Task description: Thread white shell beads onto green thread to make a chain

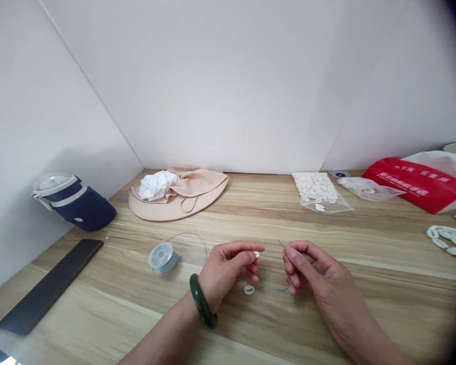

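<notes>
Between thumb and fingers, my left hand (231,263) pinches a small white shell-like piece (256,254); a green bangle (202,301) circles that wrist. My right hand (311,268) is closed on a thin cord (281,245), whose tip sticks up past the fingertips. Below the gap between the hands, a second white piece (249,290) is beside my left fingers, with thin cord near it. A spool of pale blue-green cord (164,258) lies left of my left hand, and a strand arcs from it toward that hand.
A beige hat (209,188) with white cloth (157,185) lies at the back. Farther left are a blue bottle (85,208) and a dark flat strip (51,286). At right are a bag of white pieces (316,187), a red package (418,180) and strung white pieces (450,235).
</notes>
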Available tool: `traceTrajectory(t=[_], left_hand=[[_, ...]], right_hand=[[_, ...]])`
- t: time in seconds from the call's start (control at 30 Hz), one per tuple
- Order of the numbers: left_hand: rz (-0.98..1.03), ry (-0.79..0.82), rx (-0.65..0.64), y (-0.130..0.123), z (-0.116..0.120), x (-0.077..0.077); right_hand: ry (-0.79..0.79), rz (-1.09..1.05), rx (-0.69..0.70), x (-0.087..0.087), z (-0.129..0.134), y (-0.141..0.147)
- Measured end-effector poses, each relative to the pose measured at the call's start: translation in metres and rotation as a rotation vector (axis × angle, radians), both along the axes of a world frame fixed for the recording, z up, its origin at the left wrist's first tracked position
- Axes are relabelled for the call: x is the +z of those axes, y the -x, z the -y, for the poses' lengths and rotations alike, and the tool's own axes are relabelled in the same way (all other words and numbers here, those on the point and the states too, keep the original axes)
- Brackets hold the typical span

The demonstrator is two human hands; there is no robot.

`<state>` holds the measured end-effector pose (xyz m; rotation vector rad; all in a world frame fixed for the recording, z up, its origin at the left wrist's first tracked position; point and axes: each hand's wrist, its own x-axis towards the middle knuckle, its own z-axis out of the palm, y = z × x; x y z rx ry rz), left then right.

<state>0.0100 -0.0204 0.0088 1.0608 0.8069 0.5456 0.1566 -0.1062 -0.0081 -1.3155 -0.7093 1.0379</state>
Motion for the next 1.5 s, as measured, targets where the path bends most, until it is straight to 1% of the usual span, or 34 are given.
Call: traceTrajectory(t=[0.03, 0.1, 0.23, 0.33, 0.43, 0.53, 0.7, 0.77, 0.83, 0.9, 0.97, 1.17, 1.3, 1.5], left_hand=[[0.01, 0.028, -0.013, -0.001, 0.002, -0.001], [0.016, 0.027, -0.035, -0.003, 0.005, -0.003], [-0.045, -0.141, -0.038, -0.005, 0.008, -0.004], [-0.11, -0.249, -0.01, -0.003, 0.009, -0.006], [-0.149, -0.318, 0.038, -0.002, 0.01, -0.009], [-0.143, -0.339, 0.05, -0.003, 0.011, -0.009], [-0.092, -0.246, 0.03, -0.004, 0.011, -0.005], [-0.039, -0.167, 0.014, -0.004, 0.011, -0.006], [0.036, -0.049, -0.009, -0.004, 0.011, -0.007], [0.099, 0.048, -0.034, -0.005, 0.011, -0.008], [0.134, 0.096, -0.043, -0.005, 0.01, -0.009], [0.186, 0.228, -0.029, -0.007, 0.009, -0.009], [0.182, 0.239, -0.059, -0.006, 0.01, -0.011], [0.128, 0.126, -0.1, -0.009, 0.013, -0.01]], right_hand=[[0.009, 0.016, 0.018, -0.001, 0.0, 0.0], [0.033, 0.05, 0.056, -0.002, -0.001, 0.001], [0.073, 0.124, 0.093, -0.001, -0.001, 0.006], [0.074, 0.146, 0.126, 0.0, -0.001, 0.01], [0.096, 0.158, 0.154, -0.002, -0.001, 0.012], [0.09, 0.204, 0.136, -0.002, -0.001, 0.011], [0.058, 0.275, 0.118, 0.005, -0.002, 0.008], [0.064, 0.28, 0.097, 0.007, -0.002, 0.007], [0.051, 0.284, 0.05, 0.008, -0.002, 0.005], [0.041, 0.299, -0.007, 0.008, -0.002, 0.004], [0.043, 0.325, -0.043, 0.007, -0.003, 0.003], [0.047, 0.365, -0.064, 0.003, -0.002, 0.003], [0.033, 0.371, -0.046, 0.005, -0.001, 0.003], [0.011, 0.346, 0.008, 0.003, -0.002, 0.007]])
